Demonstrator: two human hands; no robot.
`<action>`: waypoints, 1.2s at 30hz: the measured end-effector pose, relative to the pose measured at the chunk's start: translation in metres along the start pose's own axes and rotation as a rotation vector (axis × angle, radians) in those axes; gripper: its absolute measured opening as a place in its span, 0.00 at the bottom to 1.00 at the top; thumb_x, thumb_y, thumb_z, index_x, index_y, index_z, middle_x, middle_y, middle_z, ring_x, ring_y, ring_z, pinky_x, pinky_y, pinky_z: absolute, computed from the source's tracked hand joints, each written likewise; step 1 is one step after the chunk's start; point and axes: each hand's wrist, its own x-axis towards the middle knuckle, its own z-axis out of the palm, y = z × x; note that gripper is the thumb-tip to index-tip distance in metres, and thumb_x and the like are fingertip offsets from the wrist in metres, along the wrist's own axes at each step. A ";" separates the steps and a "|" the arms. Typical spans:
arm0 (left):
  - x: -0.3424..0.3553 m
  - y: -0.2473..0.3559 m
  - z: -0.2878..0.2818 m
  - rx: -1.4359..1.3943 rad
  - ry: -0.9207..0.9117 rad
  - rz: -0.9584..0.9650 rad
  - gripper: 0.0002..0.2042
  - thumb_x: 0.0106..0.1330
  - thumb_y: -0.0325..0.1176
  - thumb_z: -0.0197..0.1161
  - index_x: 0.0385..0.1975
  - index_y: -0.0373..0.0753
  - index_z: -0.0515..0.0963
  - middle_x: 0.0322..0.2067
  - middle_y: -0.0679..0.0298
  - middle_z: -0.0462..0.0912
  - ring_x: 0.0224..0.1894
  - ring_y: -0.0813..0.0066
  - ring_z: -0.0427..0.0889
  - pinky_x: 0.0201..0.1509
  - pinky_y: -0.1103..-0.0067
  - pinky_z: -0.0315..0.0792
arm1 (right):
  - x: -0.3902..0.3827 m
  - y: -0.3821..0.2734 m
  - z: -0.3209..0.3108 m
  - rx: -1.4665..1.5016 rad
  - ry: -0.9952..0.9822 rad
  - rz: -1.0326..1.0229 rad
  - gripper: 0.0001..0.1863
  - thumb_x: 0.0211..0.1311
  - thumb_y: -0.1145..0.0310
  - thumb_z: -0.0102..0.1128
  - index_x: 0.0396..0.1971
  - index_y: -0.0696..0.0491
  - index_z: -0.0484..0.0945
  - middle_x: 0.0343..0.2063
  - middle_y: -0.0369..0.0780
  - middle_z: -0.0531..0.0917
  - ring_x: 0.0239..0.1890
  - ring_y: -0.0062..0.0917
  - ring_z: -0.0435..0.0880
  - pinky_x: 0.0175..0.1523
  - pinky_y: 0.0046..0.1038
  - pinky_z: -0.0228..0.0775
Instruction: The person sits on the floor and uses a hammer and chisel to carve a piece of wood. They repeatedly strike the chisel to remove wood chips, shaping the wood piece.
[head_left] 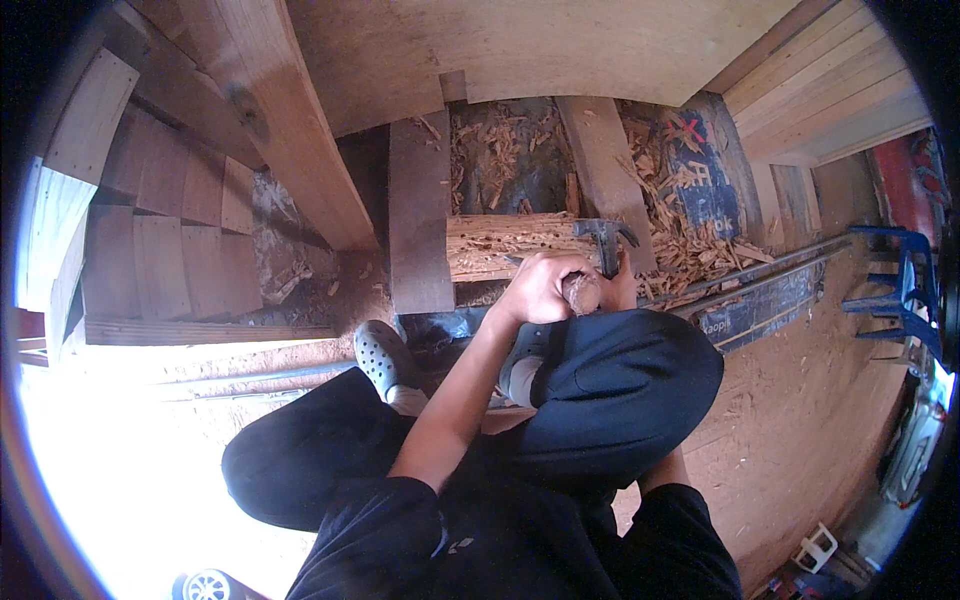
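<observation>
My left hand (543, 286) is closed round a chisel with a thick wooden handle (581, 293), its round butt facing up. Most of the blade is hidden; a dark tip shows beside the knuckles. Close by on the right, my right hand (624, 287) is wrapped round a claw hammer (604, 232), whose dark head points away from me. Just beyond both hands lies a rough, pitted wooden block (505, 246), its top gouged and splintered. The block spans two broad planks, and the hammer head is above its right end.
Wood chips (690, 245) litter the ground between a left plank (420, 210) and a right plank (607, 170). A thick beam (285, 120) slants at the left near stacked boards (180, 260). A blue plastic stool (900, 285) stands right. My clog-shod foot (383, 357) is near the left plank.
</observation>
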 end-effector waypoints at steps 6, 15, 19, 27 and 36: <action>0.000 0.002 -0.003 -0.064 0.025 -0.028 0.17 0.33 0.25 0.66 0.30 0.37 0.77 0.29 0.57 0.80 0.34 0.59 0.81 0.38 0.73 0.73 | -0.003 -0.003 0.000 -0.069 0.045 -0.004 0.49 0.44 0.54 0.67 0.64 0.58 0.52 0.43 0.59 0.77 0.46 0.52 0.77 0.49 0.43 0.70; -0.004 -0.009 -0.016 -0.167 0.063 -0.097 0.19 0.35 0.22 0.66 0.33 0.35 0.76 0.32 0.60 0.81 0.37 0.71 0.81 0.44 0.78 0.72 | -0.003 -0.001 0.001 -0.055 0.016 0.009 0.50 0.45 0.55 0.66 0.65 0.59 0.48 0.42 0.59 0.78 0.46 0.53 0.77 0.49 0.44 0.70; -0.006 -0.013 -0.021 -0.190 0.130 -0.005 0.18 0.35 0.22 0.66 0.32 0.35 0.75 0.31 0.64 0.79 0.36 0.75 0.77 0.43 0.80 0.70 | -0.003 -0.001 0.000 -0.043 0.011 0.015 0.49 0.46 0.55 0.65 0.65 0.57 0.49 0.42 0.58 0.78 0.47 0.52 0.76 0.51 0.43 0.69; -0.005 -0.012 -0.025 -0.163 0.172 -0.005 0.17 0.32 0.24 0.65 0.27 0.38 0.73 0.25 0.67 0.74 0.28 0.77 0.73 0.35 0.80 0.68 | -0.008 -0.015 -0.006 -0.055 -0.011 0.082 0.48 0.45 0.55 0.65 0.65 0.54 0.51 0.41 0.59 0.78 0.46 0.51 0.77 0.50 0.43 0.69; -0.005 -0.013 -0.023 -0.201 0.171 -0.017 0.17 0.31 0.25 0.67 0.26 0.38 0.73 0.25 0.68 0.74 0.28 0.78 0.73 0.34 0.80 0.67 | -0.012 -0.025 -0.011 -0.097 0.007 0.106 0.47 0.44 0.55 0.66 0.64 0.56 0.52 0.41 0.58 0.78 0.45 0.51 0.78 0.50 0.42 0.70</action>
